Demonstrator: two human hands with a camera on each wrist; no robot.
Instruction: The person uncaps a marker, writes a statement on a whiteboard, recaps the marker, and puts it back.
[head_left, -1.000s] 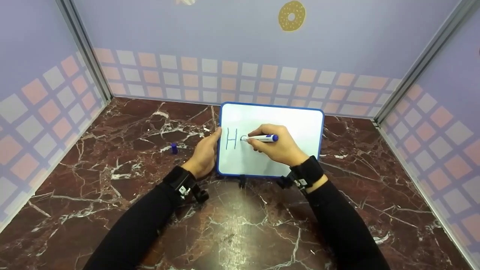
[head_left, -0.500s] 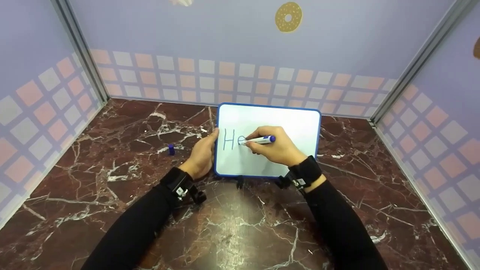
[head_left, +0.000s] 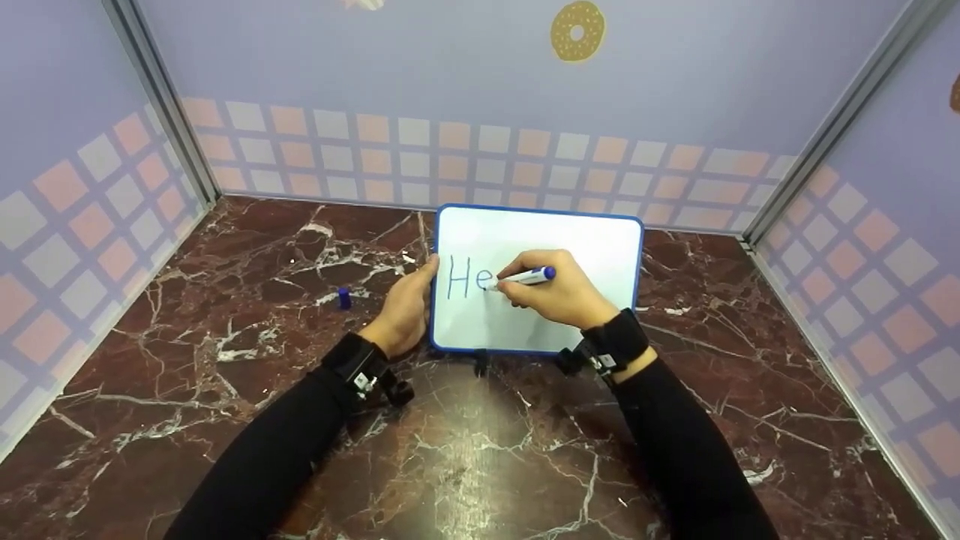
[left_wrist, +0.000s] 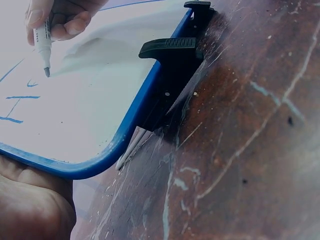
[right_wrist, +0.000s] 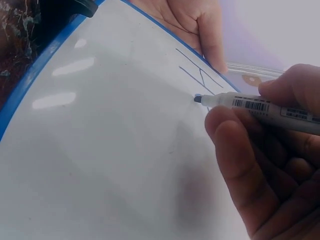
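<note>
Vs. half a sec ago, the marker (head_left: 534, 276) tip has slid slightly down & right and the "e" (head_left: 484, 278) has gained its lower curve; the L hand (head_left: 405, 315) and whiteboard (head_left: 540, 232) look unmoved. The R hand (head_left: 555, 289) grips the marker, pinched betw. thumb and fingers near its writing end, prob. for fine control. The blue back end points right & away; the tip is at the white surface beside the "e", apparently touching. Just left of that stands a tall "H" (head_left: 459, 277), also blue.

L hand is at the board's left edge, thumb along the blue frame, other fingers hidden behind, so can't tell if they curl round it; prob. there to steady the board vs. the pen's push. R wrist view shows the same hand beyond the far edge.

Board is landscape, toward the back of the marbled table (head_left: 135, 465). Black clips (left_wrist: 172, 47) hook over its lower frame, maybe as props. A blue cap (head_left: 344, 298) sits on the table left of the L hand, apart from the board, prob. parked there bc the marker's in use. Beyond: lilac walls (head_left: 465, 67) w/ pink & white squares.
</note>
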